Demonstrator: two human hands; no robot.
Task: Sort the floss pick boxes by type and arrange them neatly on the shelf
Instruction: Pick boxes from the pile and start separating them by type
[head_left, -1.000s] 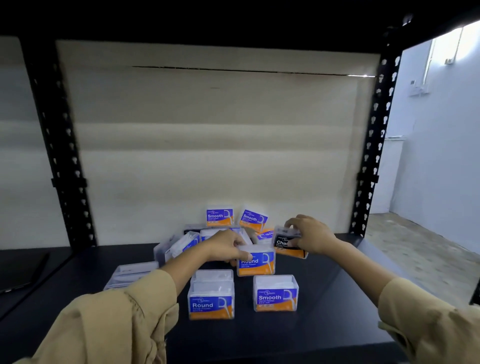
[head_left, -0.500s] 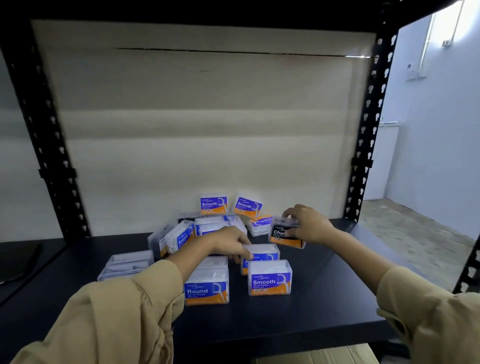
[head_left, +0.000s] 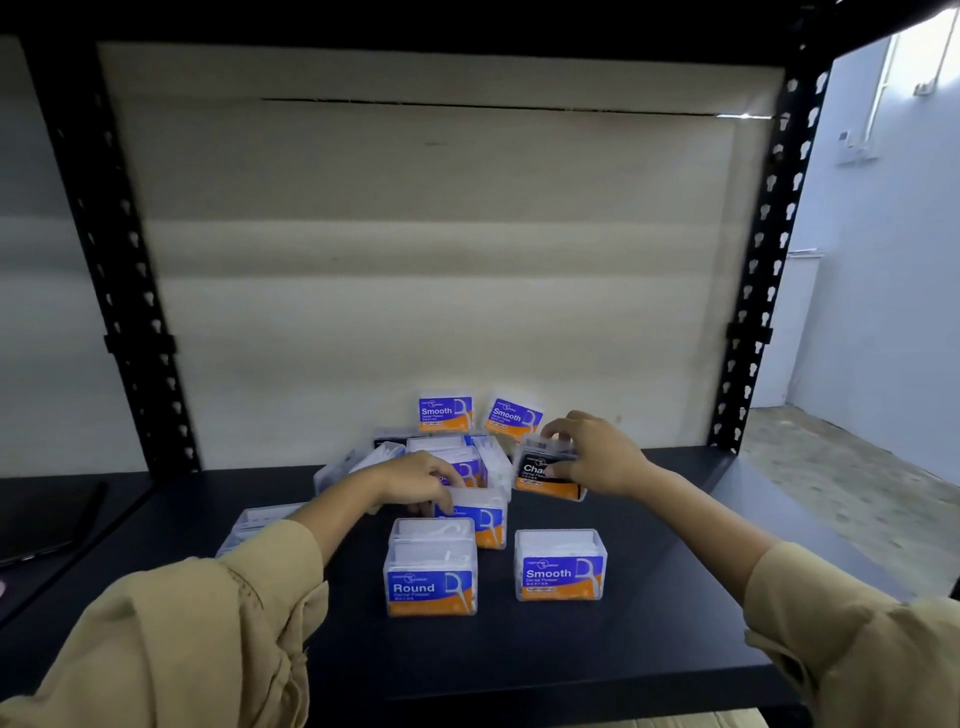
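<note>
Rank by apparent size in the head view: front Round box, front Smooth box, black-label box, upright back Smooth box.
Front Round box: largest.
Front Smooth box: close second.
Black-label box: partly hidden by right hand.
Upright back Smooth box: smallest, perhaps just distance.

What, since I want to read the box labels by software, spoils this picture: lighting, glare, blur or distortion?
Head view: dim shelf bay, window blown out upper right; wide angle slants the right upright; Round box and Smooth box labels are sharp; right hand covers part of the black box label, left hand most of a blue box it grips; middle pile is softer.
</note>
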